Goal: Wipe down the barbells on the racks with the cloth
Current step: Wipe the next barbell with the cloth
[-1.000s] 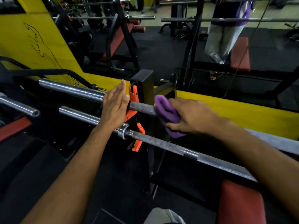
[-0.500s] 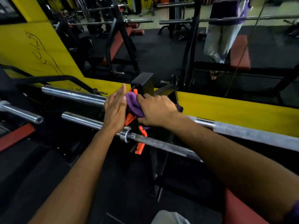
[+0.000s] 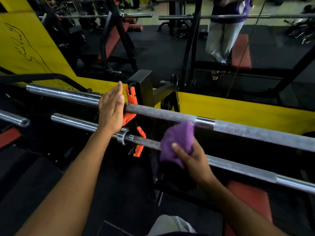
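Two barbells lie across a black rack, both running left to right. Upper barbell (image 3: 170, 114) sits in an orange hook (image 3: 130, 106) beside the black rack post (image 3: 142, 87); lower barbell (image 3: 238, 167) rests in a second orange hook (image 3: 140, 143), nearer the camera. Left hand (image 3: 111, 113) lies flat on the upper bar's chrome sleeve, fingers straight and together, holding nothing. Right hand (image 3: 189, 157) grips a bunched purple cloth (image 3: 177, 142), fingers curled round it, cloth pressed onto the lower bar's knurled shaft just right of its hook. Yellow wall strip (image 3: 238, 111) behind; red bench pad (image 3: 247, 200) below right
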Demonstrator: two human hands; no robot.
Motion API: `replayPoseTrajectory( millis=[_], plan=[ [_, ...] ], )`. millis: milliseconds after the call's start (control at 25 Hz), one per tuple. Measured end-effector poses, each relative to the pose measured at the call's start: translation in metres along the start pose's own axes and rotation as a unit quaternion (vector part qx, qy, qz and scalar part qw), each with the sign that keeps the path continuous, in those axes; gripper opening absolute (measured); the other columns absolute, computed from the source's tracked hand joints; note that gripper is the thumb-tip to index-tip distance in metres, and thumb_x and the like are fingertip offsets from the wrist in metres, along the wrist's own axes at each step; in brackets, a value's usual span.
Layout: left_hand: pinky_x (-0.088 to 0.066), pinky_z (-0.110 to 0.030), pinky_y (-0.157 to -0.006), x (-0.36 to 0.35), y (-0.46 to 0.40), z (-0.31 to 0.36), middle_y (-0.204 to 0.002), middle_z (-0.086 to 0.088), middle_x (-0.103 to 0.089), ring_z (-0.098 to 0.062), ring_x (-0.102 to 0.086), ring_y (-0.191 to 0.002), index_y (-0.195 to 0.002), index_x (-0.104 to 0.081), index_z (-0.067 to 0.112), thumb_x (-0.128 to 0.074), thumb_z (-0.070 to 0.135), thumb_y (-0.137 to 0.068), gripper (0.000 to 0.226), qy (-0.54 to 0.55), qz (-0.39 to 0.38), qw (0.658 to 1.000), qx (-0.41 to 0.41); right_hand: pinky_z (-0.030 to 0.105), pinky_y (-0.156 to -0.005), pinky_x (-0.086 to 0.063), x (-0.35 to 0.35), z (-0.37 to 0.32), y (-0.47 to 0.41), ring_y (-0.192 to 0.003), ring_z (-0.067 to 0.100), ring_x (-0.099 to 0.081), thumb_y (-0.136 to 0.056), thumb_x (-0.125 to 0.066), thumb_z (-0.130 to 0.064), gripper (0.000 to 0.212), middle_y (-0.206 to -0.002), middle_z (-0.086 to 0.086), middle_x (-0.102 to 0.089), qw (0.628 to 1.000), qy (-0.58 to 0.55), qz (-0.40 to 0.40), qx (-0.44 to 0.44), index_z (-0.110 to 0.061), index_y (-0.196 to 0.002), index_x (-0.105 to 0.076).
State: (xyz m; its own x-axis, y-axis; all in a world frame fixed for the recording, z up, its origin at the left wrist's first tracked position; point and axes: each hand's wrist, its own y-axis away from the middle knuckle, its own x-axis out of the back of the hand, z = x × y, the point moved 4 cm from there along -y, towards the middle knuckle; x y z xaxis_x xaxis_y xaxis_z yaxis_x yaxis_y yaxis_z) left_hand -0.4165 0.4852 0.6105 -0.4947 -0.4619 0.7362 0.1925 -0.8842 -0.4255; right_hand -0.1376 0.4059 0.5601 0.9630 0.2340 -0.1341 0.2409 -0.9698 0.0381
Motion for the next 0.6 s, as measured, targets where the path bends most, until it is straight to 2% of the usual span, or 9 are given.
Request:
replayPoseTrajectory(
  millis=[40, 80, 120, 160, 240, 280, 360, 480, 600],
  plan=[
    [-0.003, -0.036, -0.122, 0.0, 0.0, -0.001, -0.164, 0.0, -0.032, -0.014, -0.021, -0.151, -0.16, -0.025, 0.024, 0.003, 0.079, -0.091, 0.092, 0.0, 0.0, 1.0, -0.004, 0.03, -0.069, -0.058, 0.011, 0.01, 0.005, -0.08, 0.016, -0.073, -0.097, -0.064, -0.032, 0.017, -0.097, 0.003, -0.077, 0.981, -0.149, 0.061, -0.108, -0.022, -0.109, -0.07],
    [-0.003, -0.036, -0.122, -0.001, 0.0, -0.001, -0.163, -0.001, -0.032, -0.014, -0.021, -0.151, -0.16, -0.025, 0.023, 0.005, 0.081, -0.089, 0.096, 0.002, 0.0, 1.0, -0.006, 0.03, -0.062, -0.059, 0.021, 0.017, 0.009, -0.072, 0.02, -0.073, -0.099, -0.057, -0.035, 0.027, -0.089, 0.01, -0.076, 0.943, -0.255, 0.109, -0.183, -0.017, -0.097, -0.077],
    [-0.004, -0.036, -0.122, -0.001, 0.0, -0.001, -0.163, -0.002, -0.033, -0.014, -0.021, -0.15, -0.16, -0.026, 0.023, 0.005, 0.081, -0.089, 0.097, 0.005, -0.003, 1.0, -0.006, 0.027, -0.056, -0.058, 0.03, 0.021, 0.01, -0.064, 0.02, -0.072, -0.098, -0.054, -0.037, 0.037, -0.08, 0.011, -0.074, 0.909, -0.328, 0.142, -0.216, -0.015, -0.082, -0.079],
    [-0.005, -0.037, -0.122, 0.0, 0.001, -0.001, -0.163, -0.002, -0.034, -0.014, -0.022, -0.15, -0.16, -0.027, 0.023, 0.005, 0.081, -0.088, 0.098, 0.005, -0.001, 1.0, -0.007, 0.025, -0.053, -0.057, 0.038, 0.023, 0.006, -0.06, 0.019, -0.071, -0.088, -0.061, -0.041, 0.033, -0.077, 0.008, -0.071, 0.888, -0.37, 0.165, -0.217, -0.016, -0.073, -0.078],
    [-0.007, -0.039, -0.122, 0.001, 0.002, 0.001, -0.162, -0.003, -0.036, -0.015, -0.023, -0.149, -0.16, -0.028, 0.022, 0.005, 0.082, -0.088, 0.099, 0.005, 0.004, 1.0, -0.006, 0.025, -0.061, -0.058, 0.042, 0.011, 0.0, -0.064, 0.017, -0.071, -0.05, -0.078, -0.05, 0.035, -0.079, 0.003, -0.071, 0.883, -0.393, 0.184, -0.178, -0.021, -0.07, -0.077],
    [-0.009, -0.042, -0.123, 0.002, 0.002, 0.002, -0.161, -0.003, -0.036, -0.016, -0.024, -0.149, -0.159, -0.029, 0.022, 0.004, 0.083, -0.088, 0.1, 0.003, 0.004, 1.0, -0.006, 0.026, -0.069, -0.058, 0.041, 0.005, -0.002, -0.07, 0.017, -0.072, -0.047, -0.076, -0.049, 0.035, -0.081, 0.002, -0.074, 0.88, -0.405, 0.183, -0.169, -0.022, -0.069, -0.079],
    [-0.012, -0.048, -0.123, 0.003, 0.002, 0.003, -0.161, -0.004, -0.037, -0.019, -0.025, -0.148, -0.159, -0.03, 0.022, 0.004, 0.083, -0.088, 0.1, -0.002, 0.002, 1.0, -0.005, 0.029, -0.085, -0.054, 0.037, 0.001, -0.006, -0.086, 0.022, -0.072, -0.073, -0.057, -0.037, 0.032, -0.095, 0.006, -0.076, 0.856, -0.465, 0.162, -0.159, -0.018, -0.08, -0.081],
    [-0.01, -0.047, -0.124, 0.002, 0.002, 0.003, -0.162, -0.003, -0.036, -0.018, -0.023, -0.149, -0.16, -0.028, 0.024, 0.004, 0.083, -0.087, 0.099, -0.002, -0.005, 1.0, -0.002, 0.035, -0.084, -0.058, 0.034, -0.001, -0.003, -0.094, 0.029, -0.07, -0.096, -0.038, -0.036, 0.045, -0.106, 0.014, -0.072, 0.858, -0.474, 0.122, -0.155, -0.01, -0.102, -0.074],
    [-0.008, -0.04, -0.121, 0.001, 0.001, 0.002, -0.162, -0.002, -0.034, -0.015, -0.021, -0.149, -0.16, -0.027, 0.024, 0.006, 0.082, -0.087, 0.099, -0.013, -0.01, 1.0, -0.007, 0.022, -0.063, -0.054, 0.028, -0.001, 0.0, -0.062, 0.012, -0.065, -0.096, -0.037, -0.029, 0.05, -0.067, -0.001, -0.066, 0.871, -0.448, 0.106, -0.171, -0.017, -0.063, -0.073]
  ],
)
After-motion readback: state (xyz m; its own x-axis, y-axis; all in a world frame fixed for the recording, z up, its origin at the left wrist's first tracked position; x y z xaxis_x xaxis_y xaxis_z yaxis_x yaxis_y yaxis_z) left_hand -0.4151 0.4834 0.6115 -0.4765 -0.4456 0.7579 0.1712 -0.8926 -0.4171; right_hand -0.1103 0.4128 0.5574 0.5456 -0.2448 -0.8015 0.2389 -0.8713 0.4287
